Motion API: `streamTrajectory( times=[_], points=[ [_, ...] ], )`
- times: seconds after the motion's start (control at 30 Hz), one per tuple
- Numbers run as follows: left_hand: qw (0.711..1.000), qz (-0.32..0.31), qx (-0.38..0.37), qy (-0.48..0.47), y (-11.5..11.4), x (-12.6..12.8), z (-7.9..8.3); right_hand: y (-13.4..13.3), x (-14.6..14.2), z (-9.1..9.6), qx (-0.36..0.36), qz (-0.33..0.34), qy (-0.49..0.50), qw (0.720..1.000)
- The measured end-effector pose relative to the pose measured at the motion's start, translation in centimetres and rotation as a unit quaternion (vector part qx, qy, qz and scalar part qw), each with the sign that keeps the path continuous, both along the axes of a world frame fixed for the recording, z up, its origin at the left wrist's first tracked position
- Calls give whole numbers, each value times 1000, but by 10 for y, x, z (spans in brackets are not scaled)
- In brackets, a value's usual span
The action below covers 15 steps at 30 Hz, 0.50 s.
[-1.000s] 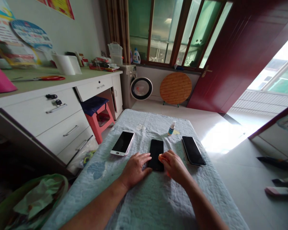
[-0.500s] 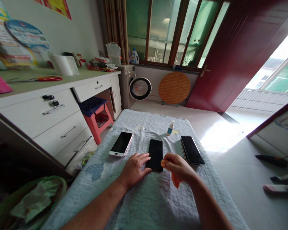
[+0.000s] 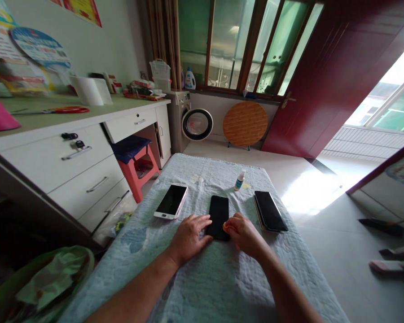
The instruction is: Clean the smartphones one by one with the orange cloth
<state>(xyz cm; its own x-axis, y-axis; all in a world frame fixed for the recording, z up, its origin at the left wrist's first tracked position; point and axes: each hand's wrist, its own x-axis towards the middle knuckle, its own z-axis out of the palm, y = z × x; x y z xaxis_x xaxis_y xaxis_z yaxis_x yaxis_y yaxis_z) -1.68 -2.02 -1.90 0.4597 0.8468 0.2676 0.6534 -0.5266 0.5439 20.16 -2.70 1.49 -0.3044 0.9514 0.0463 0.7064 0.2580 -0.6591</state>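
A black smartphone [image 3: 218, 215] lies face up on the quilted cloth, its screen dark. At its left edge rests my left hand [image 3: 191, 235], fingers stretched out and fingertips touching the phone. My right hand [image 3: 241, 233] is closed on an orange cloth [image 3: 226, 227] and presses it at the phone's right edge; most of the cloth is hidden under the fingers. To the left lies a white phone [image 3: 171, 201] with a black screen. Another black phone [image 3: 270, 211] lies to the right, on top of something pale. Behind them stands a small spray bottle [image 3: 240, 180].
The blue quilted cloth [image 3: 202, 287] covers the table. A white desk [image 3: 77, 148] runs along the left, with a red stool [image 3: 138, 168] by it. A waste basket [image 3: 89, 260] sits low at the left. Beyond are a washing machine [image 3: 179, 121] and a round wooden tabletop [image 3: 245, 123].
My right hand has moved slightly left, bringing the orange cloth onto the phone's right edge; less of the cloth hangs in view. My left hand stays in place.
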Motion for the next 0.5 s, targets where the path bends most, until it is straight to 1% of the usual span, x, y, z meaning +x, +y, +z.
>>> streamTrajectory(
  times=[0.03,0.1,0.17,0.23,0.3,0.4,0.5],
  points=[
    [1000,0,1,-2,0,0,0,-1,1,2,-23,17,4,1000],
    [1000,2,3,-4,0,0,-1,-3,4,4,-95,45,34,994],
    [1000,4,5,-6,-1,-1,-1,-3,8,4,-152,49,82,984],
    [1000,4,7,-6,-1,-1,-1,-2,11,1,-163,17,133,977],
    [1000,1,6,-2,-1,-2,0,0,12,-4,-156,-38,165,973],
    [1000,-2,5,4,-1,-1,0,4,12,-12,-166,-102,157,968],
    [1000,-2,4,8,-1,-1,1,4,7,-14,-188,-116,134,966]
  ],
)
